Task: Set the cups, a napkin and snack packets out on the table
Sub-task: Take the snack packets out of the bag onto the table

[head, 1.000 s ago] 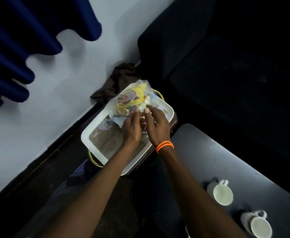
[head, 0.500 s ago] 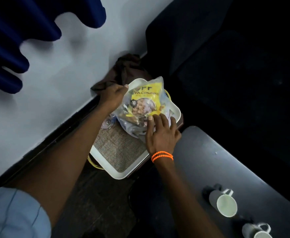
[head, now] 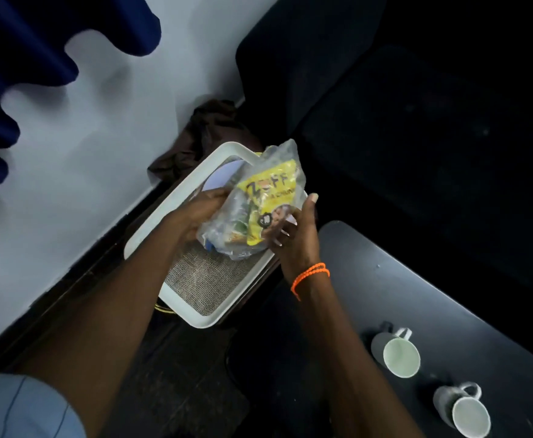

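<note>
A clear plastic bag of snack packets (head: 258, 203), with a yellow packet showing through, is lifted just above the white tray (head: 176, 197). My left hand (head: 200, 213) grips the bag's left side and my right hand (head: 296, 235), with an orange wrist band, holds its right side. Two white cups (head: 399, 355) (head: 467, 412) stand upright on the dark table (head: 385, 279) at the lower right. A pale round thing (head: 224, 175) lies in the tray behind the bag.
The tray has a woven mat (head: 208, 279) inside and rests on a low dark stand beside the table. A brown cloth (head: 208, 131) is bunched against the white wall. A dark sofa (head: 401, 105) fills the upper right. Blue curtain (head: 22, 58) hangs upper left.
My left hand has come back from the tray's far corner to the bag. Both hands have raised the bag off the tray and tilted it toward the table.
</note>
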